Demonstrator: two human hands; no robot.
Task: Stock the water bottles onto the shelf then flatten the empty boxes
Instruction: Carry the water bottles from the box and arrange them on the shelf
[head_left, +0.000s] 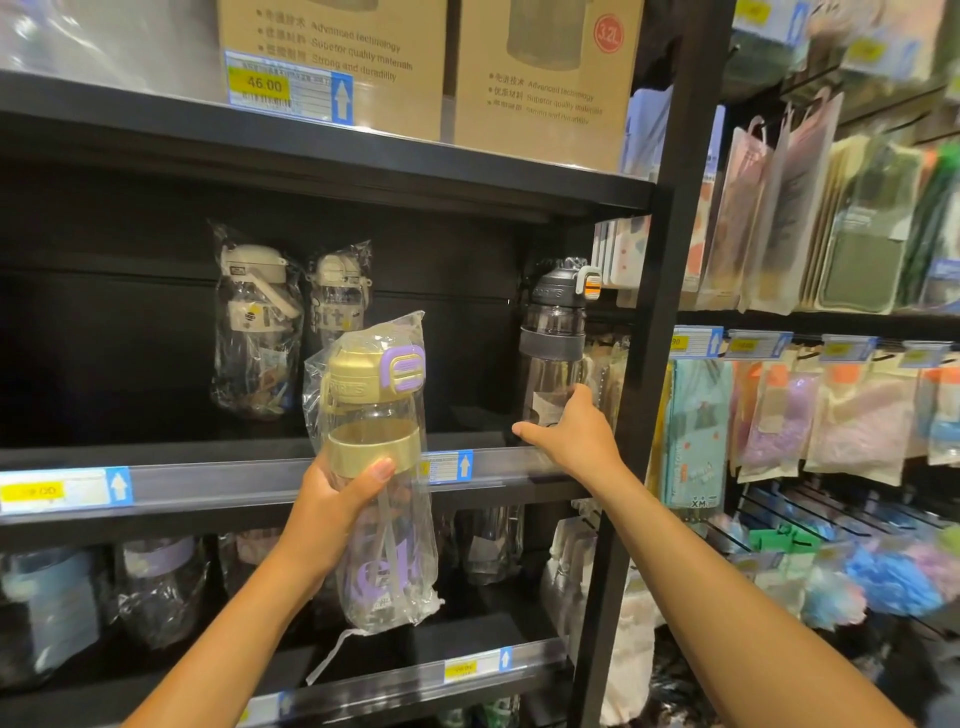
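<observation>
My left hand (337, 493) grips a clear water bottle with a gold lid and purple clasp (376, 415), wrapped in a plastic bag and held upright in front of the middle shelf (208, 480). My right hand (571, 431) holds the base of a dark grey bottle (553, 338) that stands upright at the shelf's right end. Two cream-lidded bottles in bags (254, 327) stand further back on the left of the same shelf.
Cardboard product boxes (545, 78) fill the top shelf. More bagged bottles (156, 587) sit on the lower shelf. A black upright post (649, 364) bounds the shelf on the right, with hanging packets (805, 218) beyond it.
</observation>
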